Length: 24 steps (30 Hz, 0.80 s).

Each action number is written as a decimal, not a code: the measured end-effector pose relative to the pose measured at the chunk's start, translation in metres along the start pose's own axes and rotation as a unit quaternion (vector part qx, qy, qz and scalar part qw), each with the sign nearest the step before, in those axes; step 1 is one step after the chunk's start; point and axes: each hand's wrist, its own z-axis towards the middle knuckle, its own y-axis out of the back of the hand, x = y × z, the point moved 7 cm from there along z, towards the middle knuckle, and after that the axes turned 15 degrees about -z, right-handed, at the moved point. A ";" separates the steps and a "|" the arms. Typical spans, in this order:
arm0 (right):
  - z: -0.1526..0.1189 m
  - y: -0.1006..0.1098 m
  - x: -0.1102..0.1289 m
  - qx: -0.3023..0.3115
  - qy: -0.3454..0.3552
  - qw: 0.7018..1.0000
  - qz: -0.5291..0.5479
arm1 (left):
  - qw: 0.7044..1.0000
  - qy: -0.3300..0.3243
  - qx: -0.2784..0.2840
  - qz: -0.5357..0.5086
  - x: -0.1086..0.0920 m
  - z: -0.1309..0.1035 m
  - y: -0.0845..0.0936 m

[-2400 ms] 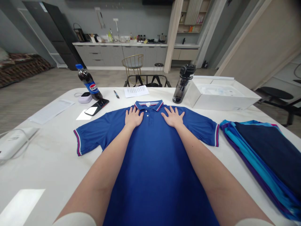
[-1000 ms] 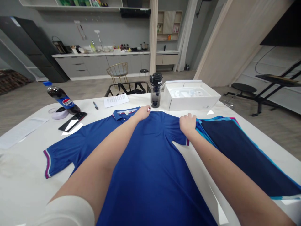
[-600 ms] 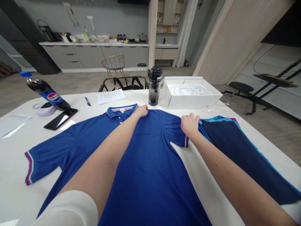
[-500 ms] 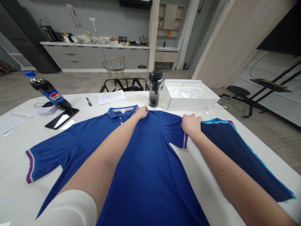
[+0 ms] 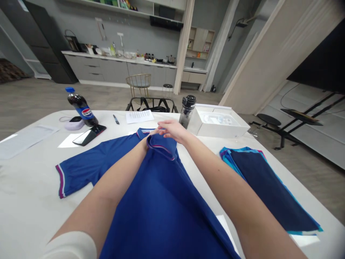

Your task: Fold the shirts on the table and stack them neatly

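A blue polo shirt (image 5: pixel 159 201) lies front up on the table, its right side folded over toward the middle. The folded sleeve (image 5: pixel 164 145), with a red and white striped cuff, rests near the collar (image 5: pixel 142 132). My left hand (image 5: pixel 151 136) is at the shoulder by the collar, closed on the fabric; its fingers are partly covered by the fold and my other hand. Just above the folded sleeve, my right hand (image 5: pixel 174 130) has its fingers stretched out flat, pointing left. The other sleeve (image 5: pixel 78 174) lies spread to the left.
Folded dark blue garments (image 5: pixel 269 187) lie at right on the white table (image 5: pixel 29 190). Along the back are a white box (image 5: pixel 218 126), a black tumbler (image 5: pixel 187 111), a printed sheet (image 5: pixel 139 116), a pen (image 5: pixel 116 119), a phone (image 5: pixel 90 135) and a cola bottle (image 5: pixel 82 108).
My right hand has carried the right sleeve leftward over the shirt and loosened its grip, its fingers now straight. My left hand has stayed by the collar. The view has shifted.
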 end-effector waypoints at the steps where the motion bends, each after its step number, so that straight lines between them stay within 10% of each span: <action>1: 0.011 -0.006 -0.015 -0.035 -0.005 0.998 -0.043 | 1.000 0.021 0.017 -0.008 0.008 -0.010 0.015; 6: 0.039 0.016 -0.101 -0.158 -0.004 0.909 -0.385 | 0.986 0.147 0.044 -0.061 0.046 -0.066 0.064; 11: 0.055 0.021 -0.159 -0.098 -0.003 0.884 -0.457 | 0.956 0.069 -0.059 0.281 0.042 -0.102 0.065; 17: 0.061 0.026 -0.160 -0.116 -0.003 0.878 -0.465 | 0.971 -0.077 -0.044 0.223 0.020 -0.118 0.054; 24: 0.078 0.050 -0.141 -0.148 0.017 0.887 -0.438 | 0.988 -0.096 -0.096 0.077 -0.014 -0.077 0.106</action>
